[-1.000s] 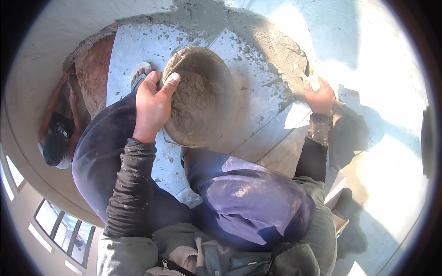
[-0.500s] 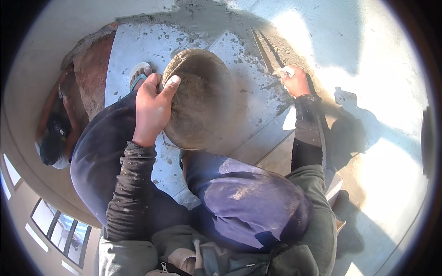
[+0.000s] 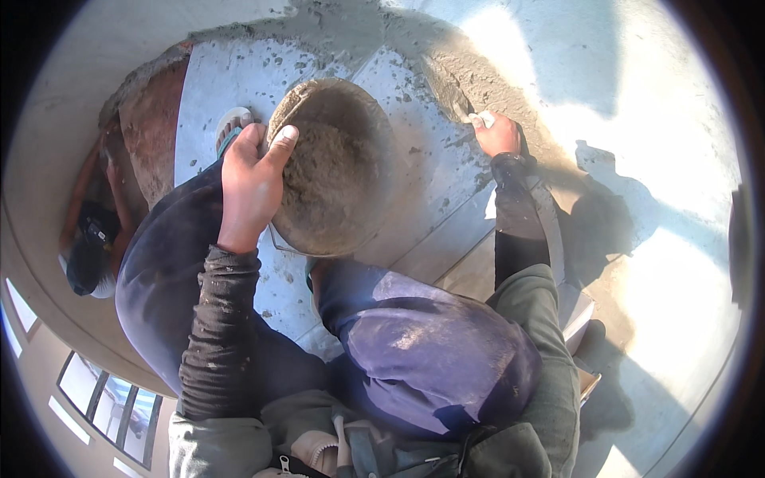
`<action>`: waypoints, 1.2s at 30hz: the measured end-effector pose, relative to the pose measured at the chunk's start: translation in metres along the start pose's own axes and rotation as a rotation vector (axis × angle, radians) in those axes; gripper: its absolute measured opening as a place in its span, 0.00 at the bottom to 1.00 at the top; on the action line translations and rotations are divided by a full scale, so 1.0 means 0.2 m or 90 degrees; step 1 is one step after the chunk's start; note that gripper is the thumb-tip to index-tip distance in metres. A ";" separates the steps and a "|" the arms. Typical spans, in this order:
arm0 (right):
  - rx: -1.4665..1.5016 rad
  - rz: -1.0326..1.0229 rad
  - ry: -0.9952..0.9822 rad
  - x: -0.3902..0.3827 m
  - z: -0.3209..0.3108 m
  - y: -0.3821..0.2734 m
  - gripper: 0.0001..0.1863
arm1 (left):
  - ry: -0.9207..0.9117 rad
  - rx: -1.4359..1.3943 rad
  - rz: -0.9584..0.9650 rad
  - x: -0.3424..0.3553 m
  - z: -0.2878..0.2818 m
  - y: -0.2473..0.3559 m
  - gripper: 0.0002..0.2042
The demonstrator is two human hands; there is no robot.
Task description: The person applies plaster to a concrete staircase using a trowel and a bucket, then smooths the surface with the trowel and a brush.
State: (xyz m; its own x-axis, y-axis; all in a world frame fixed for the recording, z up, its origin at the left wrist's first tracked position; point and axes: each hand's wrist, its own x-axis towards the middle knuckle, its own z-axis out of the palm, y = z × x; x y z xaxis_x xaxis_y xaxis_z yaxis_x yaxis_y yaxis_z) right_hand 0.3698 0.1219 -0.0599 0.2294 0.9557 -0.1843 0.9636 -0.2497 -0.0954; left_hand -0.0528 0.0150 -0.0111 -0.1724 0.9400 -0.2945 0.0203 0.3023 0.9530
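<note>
My left hand [image 3: 253, 187] grips the rim of a mortar-caked bucket [image 3: 381, 151], thumb over the near-left edge and fingers mostly hidden. The bucket tilts so that its mouth shows, and grey-brown mortar [image 3: 323, 171] lies inside. To the right, my right hand [image 3: 499, 134] is closed round the handle of a trowel [image 3: 446, 88]. Its blade points up and left, coated in mortar, so its outline blends with the wet mortar strip [image 3: 498, 84] behind it. Whether the blade touches that strip I cannot tell.
Pale tiles [image 3: 239, 72] spattered with mortar lie under and beyond the bucket. A wet mortar band [image 3: 335, 28] runs along their far edge. My sandalled foot [image 3: 235, 127] is left of the bucket. Another person [image 3: 92, 247] is at far left, beside a reddish-brown surface [image 3: 151, 119].
The trowel has turned from nearly edge-on to show its mortar-covered face. My right hand has shifted slightly left and up. The left hand keeps its hold on the bucket.
</note>
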 end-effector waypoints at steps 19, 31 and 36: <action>0.478 -0.162 -0.634 0.02 -0.42 -0.17 0.09 | 0.006 -0.089 -0.011 -0.01 0.05 0.04 0.16; 0.006 -0.075 -0.133 0.18 0.07 -0.31 0.16 | 0.005 -0.024 -0.032 -0.02 0.02 0.04 0.14; 0.029 -0.043 -0.025 0.17 0.05 -0.34 0.17 | 0.014 -0.029 -0.035 -0.03 -0.02 0.05 0.15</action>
State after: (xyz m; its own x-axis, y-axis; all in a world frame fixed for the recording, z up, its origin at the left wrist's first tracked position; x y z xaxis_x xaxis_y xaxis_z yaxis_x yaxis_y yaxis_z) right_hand 0.3103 0.1706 -0.0693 0.1583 0.9638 -0.2147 0.9691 -0.1933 -0.1531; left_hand -0.0548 0.0119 -0.0001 -0.1937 0.9180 -0.3460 -0.0343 0.3461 0.9376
